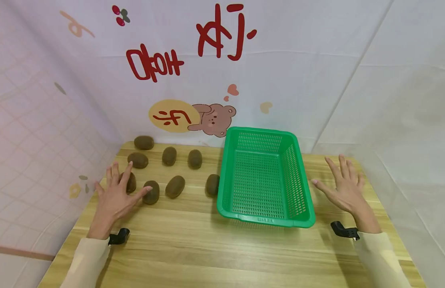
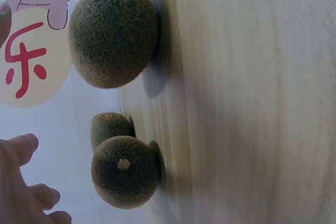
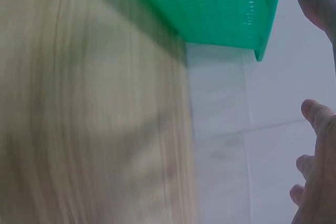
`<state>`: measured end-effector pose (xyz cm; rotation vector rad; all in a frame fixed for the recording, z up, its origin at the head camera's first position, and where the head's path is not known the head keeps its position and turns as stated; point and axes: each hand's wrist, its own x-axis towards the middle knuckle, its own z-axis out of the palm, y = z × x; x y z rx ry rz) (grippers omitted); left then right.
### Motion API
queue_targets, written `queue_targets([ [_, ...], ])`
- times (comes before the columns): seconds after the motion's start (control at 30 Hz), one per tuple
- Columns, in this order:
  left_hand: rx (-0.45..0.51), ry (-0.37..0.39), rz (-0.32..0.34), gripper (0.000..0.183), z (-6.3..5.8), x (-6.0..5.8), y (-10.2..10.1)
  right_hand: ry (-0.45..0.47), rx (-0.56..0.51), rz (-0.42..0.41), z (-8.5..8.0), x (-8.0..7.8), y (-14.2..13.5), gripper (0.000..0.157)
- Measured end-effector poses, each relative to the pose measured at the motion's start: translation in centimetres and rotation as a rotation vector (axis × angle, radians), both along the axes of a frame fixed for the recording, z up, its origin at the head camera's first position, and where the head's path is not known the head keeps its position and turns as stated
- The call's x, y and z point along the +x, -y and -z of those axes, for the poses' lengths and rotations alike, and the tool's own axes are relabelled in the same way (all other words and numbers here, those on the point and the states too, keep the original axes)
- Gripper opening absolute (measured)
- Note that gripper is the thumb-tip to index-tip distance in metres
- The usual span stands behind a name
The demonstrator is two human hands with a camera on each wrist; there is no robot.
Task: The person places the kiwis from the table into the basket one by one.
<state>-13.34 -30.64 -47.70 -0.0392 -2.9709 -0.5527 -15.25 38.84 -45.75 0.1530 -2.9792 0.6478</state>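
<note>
Several brown, fuzzy kiwifruits lie spread over the left part of the wooden table, among them one kiwifruit (image 1: 175, 187) in the front row. My left hand (image 1: 116, 198) is spread above the leftmost ones and holds nothing; its thumb overlaps a kiwifruit (image 1: 151, 194) in the head view. A large kiwifruit (image 2: 114, 35) and a lower kiwifruit (image 2: 126, 174) show near that hand in the left wrist view. To the right of the green plastic basket (image 1: 266, 220), my right hand (image 1: 346, 192) hovers with fingers spread, apart from the basket (image 3: 220, 9).
The basket has perforated walls, and no fruit shows inside it. One kiwifruit (image 1: 212, 186) lies close against its left side. A white printed cloth (image 1: 298, 80) hangs behind the table (image 1: 193, 248), with pale sheets at both sides.
</note>
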Motion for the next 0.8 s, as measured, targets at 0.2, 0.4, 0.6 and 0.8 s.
queue_targets([
  [0.2, 0.075, -0.062, -0.046, 0.104, 0.2, 0.3, 0.3, 0.022, -0.12, -0.024, 0.0, -0.3, 0.7, 0.086],
  [0.4, 0.175, -0.13, -0.118, 0.096, 0.3, 0.1, 0.7, 0.061, -0.277, -0.062, 0.1, -0.7, 1.2, 0.083],
  [0.6, 0.284, -0.08, -0.184, 0.093, 0.5, -0.2, 1.1, 0.087, -0.422, -0.13, 0.3, -0.9, 2.0, 0.084],
  [0.8, 0.393, -0.067, -0.188, 0.088, 1.5, -0.7, 1.5, 0.148, -0.514, -0.144, 0.6, -0.8, 2.7, 0.087],
])
